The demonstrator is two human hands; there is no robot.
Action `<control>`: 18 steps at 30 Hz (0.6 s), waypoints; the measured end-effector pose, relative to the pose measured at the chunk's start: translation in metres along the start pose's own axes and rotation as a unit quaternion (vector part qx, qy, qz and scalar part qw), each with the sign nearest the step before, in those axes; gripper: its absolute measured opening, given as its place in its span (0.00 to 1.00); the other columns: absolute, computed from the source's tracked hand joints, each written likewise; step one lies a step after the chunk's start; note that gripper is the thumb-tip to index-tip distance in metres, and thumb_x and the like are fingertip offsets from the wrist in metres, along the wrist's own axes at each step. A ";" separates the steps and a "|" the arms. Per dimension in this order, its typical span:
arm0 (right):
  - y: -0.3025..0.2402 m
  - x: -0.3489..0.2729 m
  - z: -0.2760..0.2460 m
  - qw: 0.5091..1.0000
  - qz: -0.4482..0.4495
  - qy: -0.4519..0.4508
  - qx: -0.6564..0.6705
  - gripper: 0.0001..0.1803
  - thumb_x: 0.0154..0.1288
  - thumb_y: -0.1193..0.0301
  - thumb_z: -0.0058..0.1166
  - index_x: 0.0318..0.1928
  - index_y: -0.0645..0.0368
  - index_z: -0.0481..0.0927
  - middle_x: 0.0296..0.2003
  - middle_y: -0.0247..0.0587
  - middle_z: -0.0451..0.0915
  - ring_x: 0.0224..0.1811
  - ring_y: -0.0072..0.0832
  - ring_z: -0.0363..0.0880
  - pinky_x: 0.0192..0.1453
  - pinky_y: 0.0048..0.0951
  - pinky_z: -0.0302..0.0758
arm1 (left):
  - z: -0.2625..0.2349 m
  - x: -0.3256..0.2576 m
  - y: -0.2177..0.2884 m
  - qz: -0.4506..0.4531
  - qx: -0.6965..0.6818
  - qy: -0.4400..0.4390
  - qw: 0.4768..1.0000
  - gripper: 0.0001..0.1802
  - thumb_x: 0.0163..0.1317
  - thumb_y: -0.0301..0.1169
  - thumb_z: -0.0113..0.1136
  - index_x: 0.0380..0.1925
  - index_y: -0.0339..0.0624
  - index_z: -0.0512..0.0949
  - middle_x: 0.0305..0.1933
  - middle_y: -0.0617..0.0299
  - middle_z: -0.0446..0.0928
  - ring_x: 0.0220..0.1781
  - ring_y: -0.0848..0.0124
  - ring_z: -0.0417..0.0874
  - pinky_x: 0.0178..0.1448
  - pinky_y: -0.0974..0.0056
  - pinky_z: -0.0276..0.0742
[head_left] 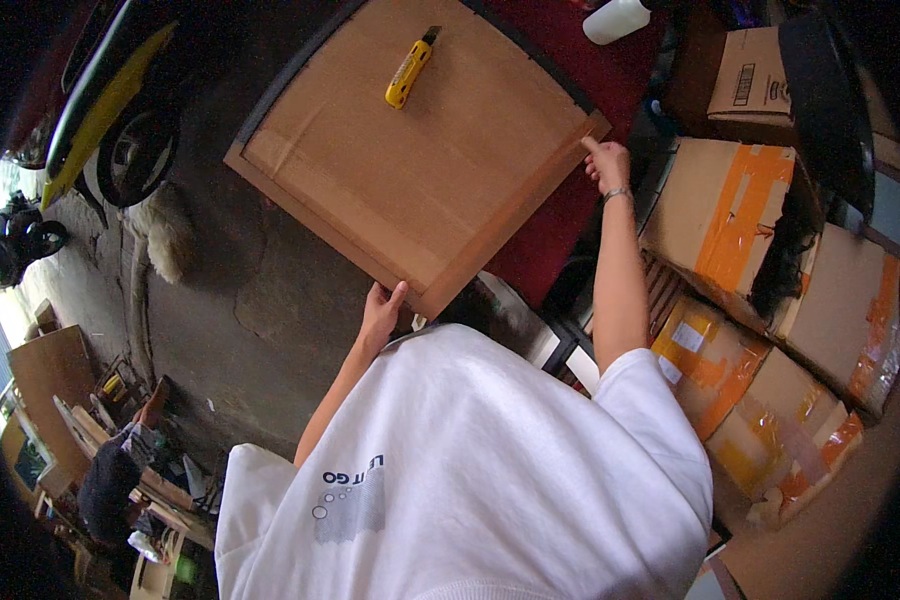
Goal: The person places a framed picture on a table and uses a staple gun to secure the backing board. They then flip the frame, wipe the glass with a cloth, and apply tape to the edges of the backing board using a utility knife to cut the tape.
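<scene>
A large flat wooden panel [420, 160] with a raised frame around its edges lies tilted like a diamond in the head view, over a dark red surface [610, 80] and beside the grey concrete floor [250, 290]. The left hand [381, 312] grips the panel's near edge close to its lower corner, thumb on top and fingers curled beneath. The right hand [607, 163] is at the panel's right corner, mostly closed, with its index finger stretched out and touching the corner; a thin bracelet [616, 193] sits on that wrist. A yellow utility knife [410, 69] rests on the panel's far part, well apart from both hands. A white plastic bottle [615, 20] lies on the red surface beyond the panel. To the right, several cardboard boxes [760, 250] sealed with orange tape are stacked close together. At far left stands part of a yellow and black vehicle with its wheel [135, 150], and below it another person [110, 480] sits among wooden pieces.
</scene>
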State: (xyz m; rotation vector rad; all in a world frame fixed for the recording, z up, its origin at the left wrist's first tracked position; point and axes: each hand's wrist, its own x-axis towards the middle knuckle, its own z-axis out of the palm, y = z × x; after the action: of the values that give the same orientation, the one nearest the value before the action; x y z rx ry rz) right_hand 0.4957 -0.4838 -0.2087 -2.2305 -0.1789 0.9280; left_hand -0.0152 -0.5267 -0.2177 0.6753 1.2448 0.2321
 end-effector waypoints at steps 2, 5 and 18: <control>0.019 -0.036 0.019 1.000 -0.004 0.002 -0.008 0.21 0.63 0.60 0.70 0.38 0.63 0.74 0.22 0.42 0.79 0.13 0.26 0.74 0.15 0.30 0.66 | 0.002 -0.001 0.003 0.022 0.001 0.001 1.000 0.27 0.75 0.38 0.60 0.65 0.30 0.68 0.62 0.51 0.78 0.65 0.66 0.77 0.68 0.61 0.72; 0.060 -0.110 0.059 1.000 0.008 -0.013 -0.019 0.24 0.62 0.58 0.71 0.41 0.64 0.73 0.21 0.42 0.80 0.13 0.28 0.75 0.16 0.31 0.69 | 0.005 -0.002 0.007 0.034 -0.017 -0.007 0.999 0.28 0.75 0.39 0.60 0.66 0.32 0.67 0.64 0.51 0.77 0.65 0.65 0.77 0.68 0.60 0.73; 0.153 -0.342 0.158 0.978 -0.062 -0.126 -0.154 0.28 0.59 0.52 0.73 0.28 0.67 0.79 0.26 0.54 0.85 0.26 0.44 0.85 0.30 0.42 0.78 | 0.014 -0.003 -0.024 0.122 0.020 -0.008 0.992 0.40 0.66 0.41 0.72 0.68 0.32 0.61 0.65 0.46 0.74 0.64 0.60 0.78 0.66 0.58 0.76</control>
State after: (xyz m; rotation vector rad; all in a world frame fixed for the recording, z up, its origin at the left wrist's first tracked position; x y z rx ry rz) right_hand 0.1196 -0.6366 -0.1926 -2.3377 -0.6097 1.1779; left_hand -0.0076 -0.5515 -0.2272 0.8638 1.1528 0.4025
